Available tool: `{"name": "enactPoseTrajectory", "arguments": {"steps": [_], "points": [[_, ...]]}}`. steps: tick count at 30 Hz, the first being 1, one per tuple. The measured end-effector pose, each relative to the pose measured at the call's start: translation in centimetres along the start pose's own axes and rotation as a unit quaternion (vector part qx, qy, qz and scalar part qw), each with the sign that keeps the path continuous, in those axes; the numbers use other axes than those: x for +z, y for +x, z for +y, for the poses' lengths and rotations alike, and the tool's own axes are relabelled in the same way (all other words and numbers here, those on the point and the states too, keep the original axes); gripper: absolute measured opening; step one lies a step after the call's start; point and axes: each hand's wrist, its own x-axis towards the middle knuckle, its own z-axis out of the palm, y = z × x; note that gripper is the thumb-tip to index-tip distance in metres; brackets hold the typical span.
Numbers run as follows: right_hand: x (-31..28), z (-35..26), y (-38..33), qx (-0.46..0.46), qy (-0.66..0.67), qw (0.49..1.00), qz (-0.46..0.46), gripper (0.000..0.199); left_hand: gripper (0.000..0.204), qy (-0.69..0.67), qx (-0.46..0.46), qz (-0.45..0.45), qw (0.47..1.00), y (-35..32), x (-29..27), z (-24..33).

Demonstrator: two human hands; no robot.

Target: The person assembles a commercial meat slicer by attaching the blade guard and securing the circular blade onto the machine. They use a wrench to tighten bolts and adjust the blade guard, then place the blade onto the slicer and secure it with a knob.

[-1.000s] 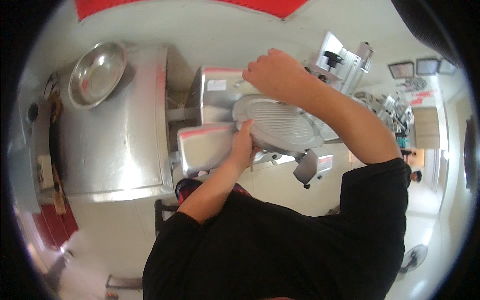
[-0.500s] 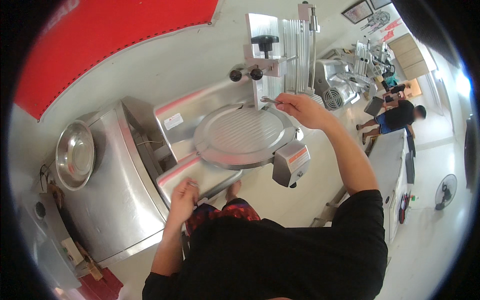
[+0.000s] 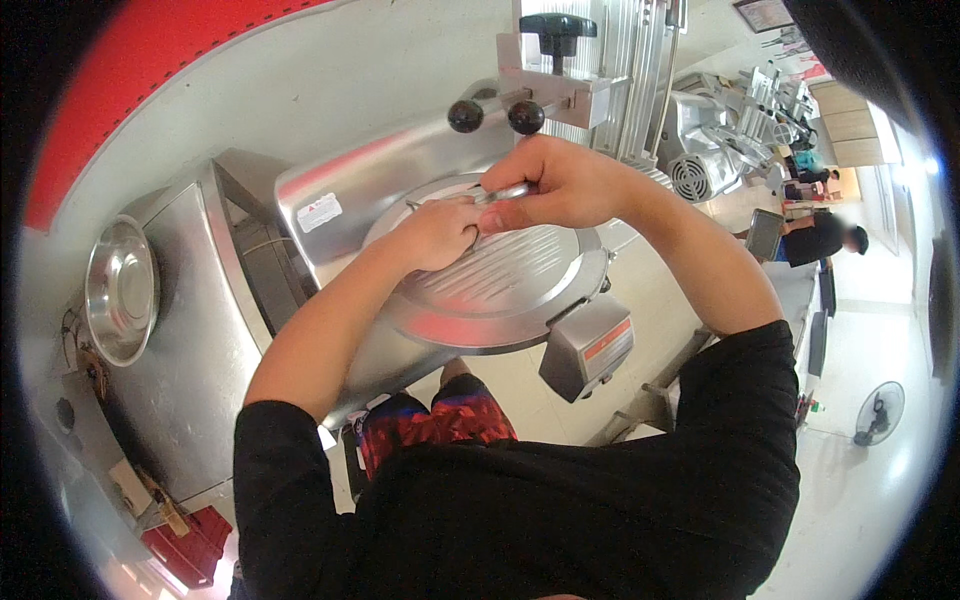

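A meat slicer stands before me, with a round ribbed metal blade cover (image 3: pixel 500 275) facing up. My right hand (image 3: pixel 565 185) is closed around a small metal open-end wrench (image 3: pixel 515 191) above the cover's far edge. Against its fingertips is my left hand (image 3: pixel 440 235), closed over the cover's far left part. Thin bits of metal show beside the left fingers, too hidden to name. Just beyond the hands are two black ball knobs (image 3: pixel 495 117) and a black star-shaped knob (image 3: pixel 557 33) on the slicer's carriage.
A steel-topped cabinet (image 3: pixel 175 340) stands at the left, with a round metal basin (image 3: pixel 122 290) on it. The sharpener housing (image 3: pixel 587 345) juts from the slicer's near right. Other machines (image 3: pixel 705 140) stand far right, near a person in black (image 3: pixel 815 240). A fan (image 3: pixel 880 413) is at right.
My left hand has risen from the slicer's near left corner to meet the right hand. The right hand with the wrench has moved left over the blade cover. The view has come closer.
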Motion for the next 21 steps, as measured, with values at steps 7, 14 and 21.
{"name": "enactPoseTrajectory", "arguments": {"steps": [7, 14, 21], "points": [[5.0, 11.6, -0.2, 0.069, 0.671, 0.736, -0.059, 0.026, 0.028, 0.033, 0.058, 0.001, 0.998, 1.7, 2.0, -2.4], [-1.3, 4.0, 0.5, -0.009, 0.113, 0.988, -0.104, 0.023, 0.028, 0.001, -0.020, -0.052, 0.998, 0.6, -0.6, 0.8], [-1.6, 5.0, -0.3, 0.008, 0.121, 0.984, -0.129, 0.019, 0.032, 0.016, 0.015, -0.041, 0.999, 0.7, 0.2, 0.3]]}}
